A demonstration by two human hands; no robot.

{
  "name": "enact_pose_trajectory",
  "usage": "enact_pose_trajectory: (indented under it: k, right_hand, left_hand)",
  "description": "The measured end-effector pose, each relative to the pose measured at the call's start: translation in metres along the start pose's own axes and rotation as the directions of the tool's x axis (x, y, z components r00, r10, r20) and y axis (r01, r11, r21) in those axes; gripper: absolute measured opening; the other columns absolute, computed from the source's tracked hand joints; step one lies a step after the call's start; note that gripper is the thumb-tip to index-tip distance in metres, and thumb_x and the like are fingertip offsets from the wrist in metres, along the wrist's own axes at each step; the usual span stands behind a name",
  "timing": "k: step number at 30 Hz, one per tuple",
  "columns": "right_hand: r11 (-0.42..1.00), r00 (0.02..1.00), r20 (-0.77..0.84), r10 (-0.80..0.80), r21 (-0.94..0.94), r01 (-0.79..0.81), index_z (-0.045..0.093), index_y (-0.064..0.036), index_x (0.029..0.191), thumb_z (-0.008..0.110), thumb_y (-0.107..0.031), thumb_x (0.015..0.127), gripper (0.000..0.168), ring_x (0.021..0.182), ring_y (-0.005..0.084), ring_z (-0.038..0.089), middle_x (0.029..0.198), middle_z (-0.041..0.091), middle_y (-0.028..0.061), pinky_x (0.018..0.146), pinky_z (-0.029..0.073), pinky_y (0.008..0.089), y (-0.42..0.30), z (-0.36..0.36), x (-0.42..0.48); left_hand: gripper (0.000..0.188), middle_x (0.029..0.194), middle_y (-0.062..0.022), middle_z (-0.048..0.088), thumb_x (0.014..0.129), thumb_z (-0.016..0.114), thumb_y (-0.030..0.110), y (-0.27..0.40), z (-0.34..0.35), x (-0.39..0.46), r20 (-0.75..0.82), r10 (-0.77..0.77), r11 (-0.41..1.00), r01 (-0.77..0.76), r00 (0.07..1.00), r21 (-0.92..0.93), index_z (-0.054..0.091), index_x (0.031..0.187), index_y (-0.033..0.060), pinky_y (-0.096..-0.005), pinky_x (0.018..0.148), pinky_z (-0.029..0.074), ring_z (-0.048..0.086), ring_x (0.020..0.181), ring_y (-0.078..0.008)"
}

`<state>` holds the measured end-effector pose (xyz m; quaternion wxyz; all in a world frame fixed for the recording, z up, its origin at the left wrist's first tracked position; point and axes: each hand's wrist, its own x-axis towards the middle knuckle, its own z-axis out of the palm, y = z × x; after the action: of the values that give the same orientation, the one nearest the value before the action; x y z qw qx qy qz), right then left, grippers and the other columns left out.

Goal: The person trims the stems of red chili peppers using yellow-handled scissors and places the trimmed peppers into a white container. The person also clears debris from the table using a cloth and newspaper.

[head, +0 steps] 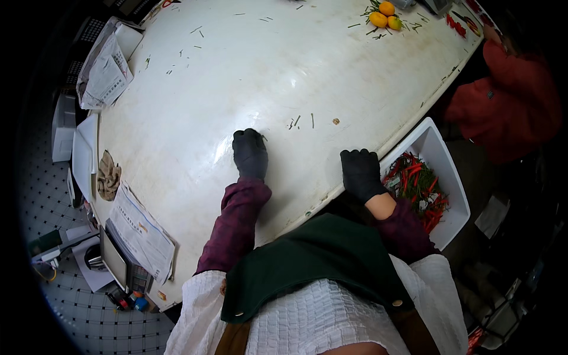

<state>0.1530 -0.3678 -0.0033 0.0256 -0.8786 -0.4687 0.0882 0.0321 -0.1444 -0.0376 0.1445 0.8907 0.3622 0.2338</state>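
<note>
Both of my hands wear black gloves and rest on a white tabletop (284,88). My left hand (250,153) lies near the middle with its fingers curled; a thin dark green bit shows beside its fingertips, and whether it is held cannot be told. By the near table edge, my right hand (361,173) is folded with its knuckles forward, and its palm is hidden. Short green stem pieces (298,121) and a small brown scrap (336,121) lie beyond and between my hands. Right of my right wrist, a white plastic bin (457,195) holds red chili peppers (415,171) and green stems.
Orange citrus fruits (378,19), red chilies (456,26) and scissors (472,25) lie at the far right. A person in red (510,97) is beyond the bin. On the left are a brown rag (108,175), newspapers (142,230), papers (106,80) and white foam boxes (85,151).
</note>
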Motion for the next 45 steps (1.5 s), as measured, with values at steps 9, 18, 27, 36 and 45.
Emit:
enact_pose_trajectory:
  k: [9,18,27,36,45]
  right_hand:
    - [0.983,0.989,-0.125,-0.08,0.153,0.099,0.054,-0.01,0.075,0.053,-0.007,0.069,0.006,0.069,0.0283,0.057,0.07,0.056,0.0112,0.061,0.042,0.0402,0.001,0.004,-0.001]
    - [0.702,0.883,-0.305,0.357,0.711,-0.038,0.058,-0.002,0.089,0.056,-0.003,0.081,0.008,0.08,0.0263,0.058,0.083,0.059,0.0122,0.072,0.045,0.0316,0.071,-0.015,-0.034]
    - [0.439,0.635,-0.265,0.726,0.889,-0.13,0.059,0.0,0.094,0.055,-0.001,0.083,0.012,0.083,0.0147,0.056,0.089,0.061,0.0064,0.076,0.044,0.0272,0.103,-0.1,-0.11]
    - [0.522,0.808,-0.195,0.555,0.838,-0.157,0.06,-0.001,0.091,0.057,-0.001,0.081,0.011,0.079,0.0173,0.059,0.085,0.061,0.0092,0.071,0.046,0.0275,0.085,-0.065,-0.103]
    - [0.923,0.892,-0.4,0.209,0.382,-0.045,0.057,-0.006,0.078,0.06,-0.014,0.074,0.009,0.075,0.032,0.055,0.073,0.057,0.0121,0.065,0.043,0.0417,0.066,-0.053,-0.013]
  left_hand:
    - [0.016,0.087,-0.0152,0.053,0.073,0.06,0.005,0.085,0.033,0.037,0.251,0.124,0.991,-0.107,0.96,-0.083,0.056,0.089,0.0056,-0.0437,0.067,0.044,0.052,0.082,-0.0344]
    - [0.019,0.082,-0.017,0.052,0.07,0.054,0.002,0.09,0.052,0.041,0.371,0.257,0.966,-0.229,0.892,-0.119,0.053,0.089,0.0052,-0.0444,0.064,0.044,0.052,0.077,-0.0367]
    - [0.027,0.102,-0.0128,0.056,0.078,0.059,0.001,0.177,0.049,-0.01,0.205,0.692,0.481,-0.229,0.692,-0.846,0.058,0.104,0.0081,-0.0367,0.084,0.044,0.054,0.099,-0.0282]
    - [0.036,0.11,-0.0179,0.054,0.076,0.05,0.002,0.062,0.041,0.06,0.305,0.575,0.816,-0.556,0.759,-0.155,0.053,0.112,0.001,-0.0406,0.087,0.043,0.049,0.1,-0.0366]
    - [0.022,0.083,-0.0105,0.055,0.073,0.063,0.019,0.11,0.018,0.009,0.343,0.496,0.863,-0.496,0.798,-0.093,0.057,0.091,0.0066,-0.0417,0.066,0.042,0.052,0.078,-0.0293]
